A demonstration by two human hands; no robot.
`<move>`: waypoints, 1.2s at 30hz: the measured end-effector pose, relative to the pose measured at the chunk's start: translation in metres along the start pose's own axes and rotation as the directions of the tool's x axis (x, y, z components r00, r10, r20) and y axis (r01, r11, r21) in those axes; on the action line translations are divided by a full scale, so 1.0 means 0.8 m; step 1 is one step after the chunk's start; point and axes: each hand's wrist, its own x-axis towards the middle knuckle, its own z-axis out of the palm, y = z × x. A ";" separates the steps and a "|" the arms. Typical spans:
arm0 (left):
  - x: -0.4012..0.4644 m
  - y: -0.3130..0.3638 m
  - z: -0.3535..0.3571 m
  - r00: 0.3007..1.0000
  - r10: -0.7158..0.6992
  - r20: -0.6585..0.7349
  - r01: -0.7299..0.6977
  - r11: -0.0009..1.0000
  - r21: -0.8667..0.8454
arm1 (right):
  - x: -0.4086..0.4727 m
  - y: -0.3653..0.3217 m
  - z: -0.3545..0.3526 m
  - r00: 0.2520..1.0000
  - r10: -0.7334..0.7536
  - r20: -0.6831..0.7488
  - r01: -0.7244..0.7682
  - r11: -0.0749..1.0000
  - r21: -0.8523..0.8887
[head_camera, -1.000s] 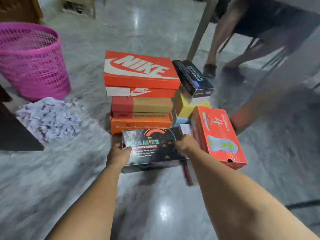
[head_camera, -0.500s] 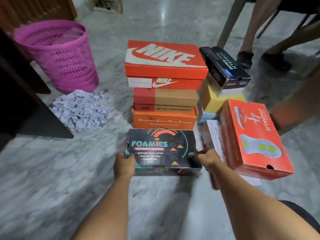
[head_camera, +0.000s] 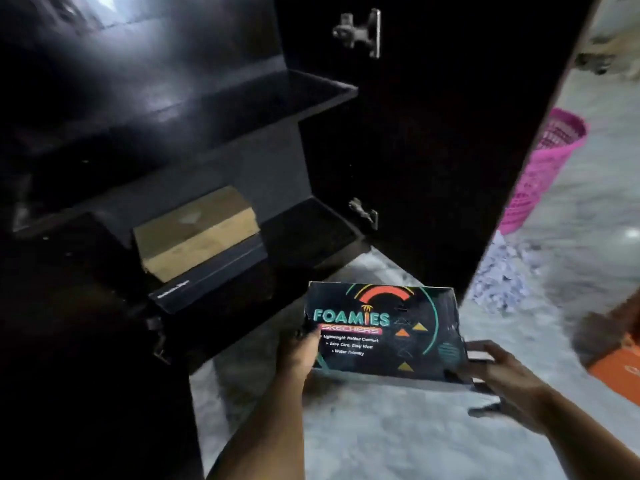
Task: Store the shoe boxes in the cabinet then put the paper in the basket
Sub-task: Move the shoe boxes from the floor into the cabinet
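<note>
A black Foamies shoe box [head_camera: 384, 332] is held above the floor in front of the open dark cabinet [head_camera: 180, 112]. My left hand [head_camera: 299, 349] grips its left end and my right hand [head_camera: 502, 372] holds its right end. Inside the cabinet, on the low shelf, lies a box with a brown lid [head_camera: 195, 233] on a black box [head_camera: 207, 277]. The pink basket [head_camera: 543, 171] stands past the cabinet door, with the heap of torn paper [head_camera: 502, 275] in front of it.
The open cabinet door [head_camera: 433, 133] stands between the shelves and the basket. An upper shelf [head_camera: 242, 95] is bare. An orange box corner [head_camera: 620, 372] shows at the right edge on the marble floor [head_camera: 398, 438].
The Foamies box has been lifted from the floor by the stack and carried left. My view has swung from the box pile to the open cabinet.
</note>
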 end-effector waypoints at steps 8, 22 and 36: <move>0.036 0.080 -0.192 0.844 0.159 -0.513 -0.335 0.902 -0.273 | 0.003 -0.213 0.230 0.921 -0.386 -0.052 0.389 0.907 0.159; 0.203 0.134 -0.279 0.616 0.068 -0.785 -0.359 0.911 -0.203 | 0.157 -0.383 0.456 0.713 -0.667 0.215 0.679 0.734 0.026; 0.199 0.119 -0.243 0.644 -0.245 -0.725 -0.209 0.855 -0.475 | 0.197 -0.360 0.460 0.772 -0.627 0.101 0.629 0.777 0.014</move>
